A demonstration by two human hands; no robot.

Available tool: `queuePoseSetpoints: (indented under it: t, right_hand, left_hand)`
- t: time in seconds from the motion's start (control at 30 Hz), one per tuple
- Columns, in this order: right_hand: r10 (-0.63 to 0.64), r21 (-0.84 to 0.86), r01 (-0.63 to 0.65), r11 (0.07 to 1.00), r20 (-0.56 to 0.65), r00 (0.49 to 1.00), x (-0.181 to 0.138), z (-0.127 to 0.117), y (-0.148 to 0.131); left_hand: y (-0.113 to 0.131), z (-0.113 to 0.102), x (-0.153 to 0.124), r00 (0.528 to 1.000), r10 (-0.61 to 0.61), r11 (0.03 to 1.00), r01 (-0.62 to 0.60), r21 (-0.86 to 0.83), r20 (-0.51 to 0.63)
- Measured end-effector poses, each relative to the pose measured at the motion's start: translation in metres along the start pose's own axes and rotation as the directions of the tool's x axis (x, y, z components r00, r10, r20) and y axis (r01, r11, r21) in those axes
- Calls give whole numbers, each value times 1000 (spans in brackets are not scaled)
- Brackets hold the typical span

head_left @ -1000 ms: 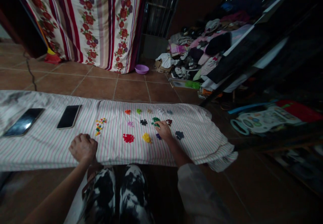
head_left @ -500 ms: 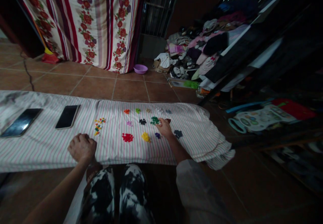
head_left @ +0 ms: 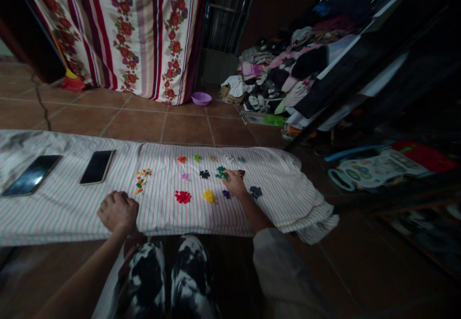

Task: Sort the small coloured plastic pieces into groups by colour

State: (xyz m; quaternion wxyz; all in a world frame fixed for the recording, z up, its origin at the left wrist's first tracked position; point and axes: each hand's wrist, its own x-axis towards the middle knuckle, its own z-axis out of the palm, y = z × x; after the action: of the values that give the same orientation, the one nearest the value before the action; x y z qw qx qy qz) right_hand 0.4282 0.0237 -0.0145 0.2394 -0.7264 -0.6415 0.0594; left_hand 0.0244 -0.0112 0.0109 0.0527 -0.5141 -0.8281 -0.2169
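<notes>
My right hand (head_left: 234, 183) reaches to the pile of small green pieces (head_left: 220, 172), its fingertips pinched together at the pile's right edge. Whatever they grip is too small to make out. My left hand (head_left: 118, 211) rests as a loose fist near the cloth's front edge, knuckles up; its inside is hidden. Between the hands lie piles of small red pieces (head_left: 183, 197), yellow pieces (head_left: 209, 196), black pieces (head_left: 204, 174) and pink pieces (head_left: 185, 177). A mixed scatter of coloured pieces (head_left: 142, 180) lies beyond my left hand. Brown pieces (head_left: 241, 173) show partly behind my right hand.
A striped cloth (head_left: 162, 218) covers the low surface. Two phones, one nearer (head_left: 97, 167) and one farther left (head_left: 32, 175), lie on it. Orange pieces (head_left: 181, 159) and dark grey pieces (head_left: 255, 192) sit around the others. A purple basin (head_left: 201, 99) stands on the tiled floor.
The fingers of my right hand have shifted slightly at the green pile. My left hand stays in place; the whole view has moved a little.
</notes>
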Motion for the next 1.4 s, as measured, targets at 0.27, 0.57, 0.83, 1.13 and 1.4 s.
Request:
queuePoseSetpoints:
  t: [0.27, 0.57, 0.83, 1.13, 1.4]
  right_hand:
    - [11, 27, -9, 1000, -60, 998, -1, 1, 7]
    - [18, -72, -19, 997, -22, 1000, 2, 3, 6]
    - [8, -46, -11, 999, -54, 998, 4, 4, 7]
    - [-114, -147, 95, 985, -129, 985, 18, 3, -6]
    - [-173, -21, 173, 985, -7, 985, 26, 16, -14]
  left_hand:
    - [-4, 7, 0, 999, 16, 1000, -16, 4, -38]
    - [-2, 4, 0, 1000, 9, 1000, -9, 2, -29]
    - [-2, 3, -1, 1000, 13, 1000, -13, -8, -24]
    - [-2, 5, 0, 1000, 1, 1000, -1, -24, -10]
    - [2, -1, 0, 1000, -6, 1000, 6, -16, 7]
